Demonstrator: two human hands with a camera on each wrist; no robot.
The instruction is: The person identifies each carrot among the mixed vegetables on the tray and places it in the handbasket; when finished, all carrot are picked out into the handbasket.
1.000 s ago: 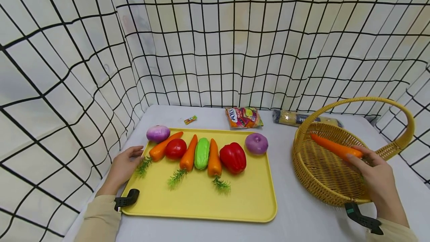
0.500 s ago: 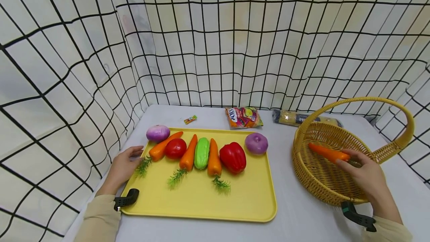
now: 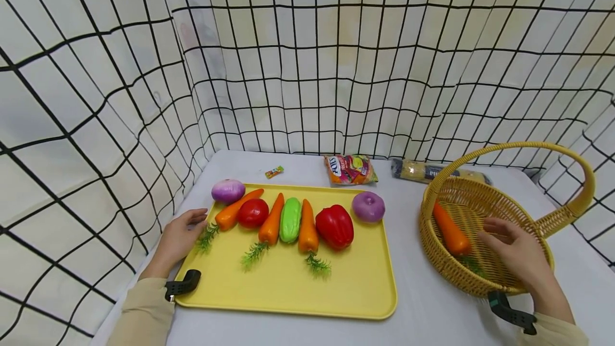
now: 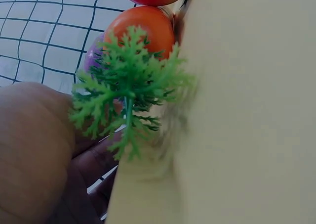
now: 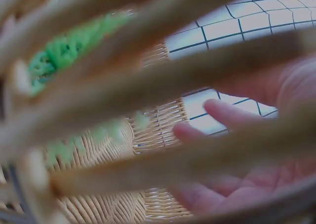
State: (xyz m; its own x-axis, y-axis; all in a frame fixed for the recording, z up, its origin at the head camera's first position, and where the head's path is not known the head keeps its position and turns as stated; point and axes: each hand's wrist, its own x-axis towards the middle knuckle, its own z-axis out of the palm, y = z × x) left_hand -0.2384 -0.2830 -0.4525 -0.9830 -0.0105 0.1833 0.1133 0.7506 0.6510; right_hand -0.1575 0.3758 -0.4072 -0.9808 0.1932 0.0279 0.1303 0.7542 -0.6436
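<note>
My right hand (image 3: 521, 255) is over the right side of the wicker basket (image 3: 432, 250), fingers loosely bent and holding nothing. A carrot (image 3: 451, 231) lies inside along the basket's left wall, apart from the fingers. Blurred wicker strands cross the right wrist view, with the carrot's green leaves (image 5: 64, 51) behind them. My left hand (image 3: 178, 239) rests at the left edge of the yellow tray (image 3: 288, 292), beside another carrot's leafy top (image 4: 131, 80). Along the tray's back lie a purple onion (image 3: 228, 191), a tomato (image 3: 253, 213), carrots, a green cucumber (image 3: 290, 220) and a red bell pepper (image 3: 334, 227).
A second purple onion (image 3: 368, 207) sits at the tray's back right corner. Behind the tray lie a small candy (image 3: 274, 172) and a Fox's bag (image 3: 351, 168). A pasta pack (image 3: 418, 171) lies behind the basket, whose tall handle (image 3: 519, 146) arches up. Black netting surrounds the table.
My right hand has lowered the carrot into the basket and let go of it; the carrot now lies against the left wall. The left hand has stayed at the tray's edge.
</note>
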